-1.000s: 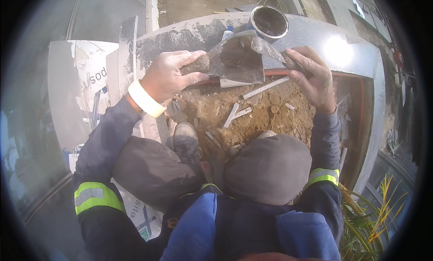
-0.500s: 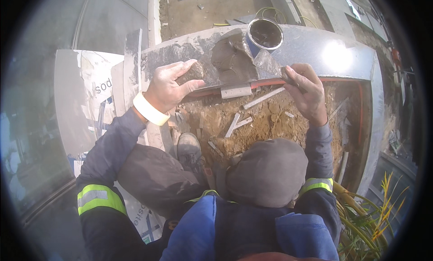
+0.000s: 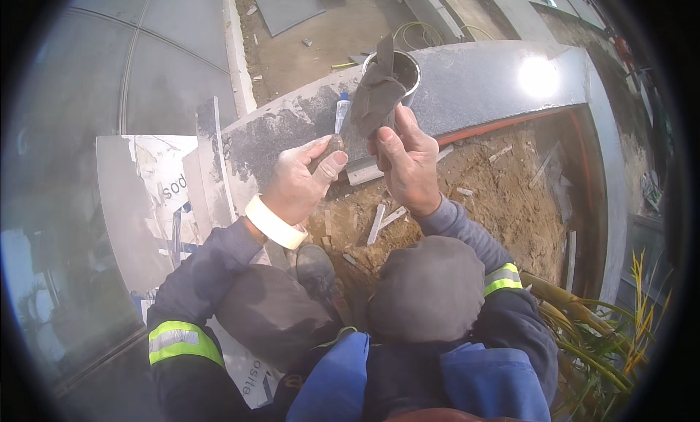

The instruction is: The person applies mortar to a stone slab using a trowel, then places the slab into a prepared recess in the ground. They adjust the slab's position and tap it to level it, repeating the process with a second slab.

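Note:
My left hand [image 3: 301,176] grips the handle of a scraper, its wide blade edge-on and partly hidden. My right hand [image 3: 410,159] is closed around the handle of a putty knife [image 3: 385,54], whose blade points up. Between the two tools sits a thick lump of grey paste [image 3: 375,100]; I cannot tell which blade carries most of it. Just behind it stands an open can [image 3: 409,71] on the grey stone slab [image 3: 474,76]. Beside the paste lies a small tube with a blue cap [image 3: 342,110]. A roll of cream masking tape [image 3: 275,222] circles my left wrist.
Below the slab is a dirt bed [image 3: 496,181] with loose strips and rubble. A panel with a torn printed covering [image 3: 146,203] stands at left, beside glass [image 3: 73,116]. Leafy plants [image 3: 605,349] grow at lower right. A hose [image 3: 419,36] coils on the ground beyond the slab.
My right hand has moved left, close to my left hand, and its putty knife now points up. The left tool has turned from broadside to edge-on, and the tube has come into sight.

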`<state>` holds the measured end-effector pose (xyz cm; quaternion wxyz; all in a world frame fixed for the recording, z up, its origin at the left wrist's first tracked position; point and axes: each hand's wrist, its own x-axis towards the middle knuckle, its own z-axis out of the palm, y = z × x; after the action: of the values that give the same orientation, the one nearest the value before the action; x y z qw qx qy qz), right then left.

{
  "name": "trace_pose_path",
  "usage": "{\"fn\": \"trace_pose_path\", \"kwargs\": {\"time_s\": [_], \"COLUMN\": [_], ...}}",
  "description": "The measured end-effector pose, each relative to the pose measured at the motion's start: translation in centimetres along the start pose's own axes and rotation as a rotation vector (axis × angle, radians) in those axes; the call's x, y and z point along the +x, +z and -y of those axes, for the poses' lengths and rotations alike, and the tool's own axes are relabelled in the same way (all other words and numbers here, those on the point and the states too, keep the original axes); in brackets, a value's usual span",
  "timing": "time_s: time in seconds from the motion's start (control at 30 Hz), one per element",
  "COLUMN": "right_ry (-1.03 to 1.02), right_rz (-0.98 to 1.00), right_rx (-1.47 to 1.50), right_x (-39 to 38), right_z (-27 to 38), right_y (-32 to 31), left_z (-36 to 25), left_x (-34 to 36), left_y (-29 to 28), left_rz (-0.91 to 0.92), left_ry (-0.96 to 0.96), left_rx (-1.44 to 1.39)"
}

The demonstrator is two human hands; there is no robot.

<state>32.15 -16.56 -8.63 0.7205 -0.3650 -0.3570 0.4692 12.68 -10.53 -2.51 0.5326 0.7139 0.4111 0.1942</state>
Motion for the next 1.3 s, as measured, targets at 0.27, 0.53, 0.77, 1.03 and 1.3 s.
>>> {"fn": "trace_pose_path", "kwargs": {"time_s": [0.27,0.53,0.77,1.03,1.3], "right_ry": [-0.02,-0.073,-0.022,0.087,-0.007], "right_rz": [0.094,0.068,-0.523,-0.946,-0.847], "right_rx": [-0.182,-0.206,-0.314,-0.222,-0.575], "right_x": [-2.5,-1.8,-4.3,-3.7,-3.4], "right_z": [-1.1,-0.3,0.0,-2.4,-7.2], "right_y": [-3.8,-0.3,-13.5,-35.0,-31.6], "left_z": [-1.2,-1.2,0.8,2.3,3.2], "left_x": [1.3,1.3,1.0,1.6,1.2], "left_y": [-0.5,0.2,-2.0,-2.3,-3.9], "left_rz": [-0.063,-0.07,-0.216,-0.196,-0.218], "left_ry": [-0.07,-0.057,0.02,0.029,0.026], "left_rx": [-0.036,-0.066,0.187,0.218,0.302]}}
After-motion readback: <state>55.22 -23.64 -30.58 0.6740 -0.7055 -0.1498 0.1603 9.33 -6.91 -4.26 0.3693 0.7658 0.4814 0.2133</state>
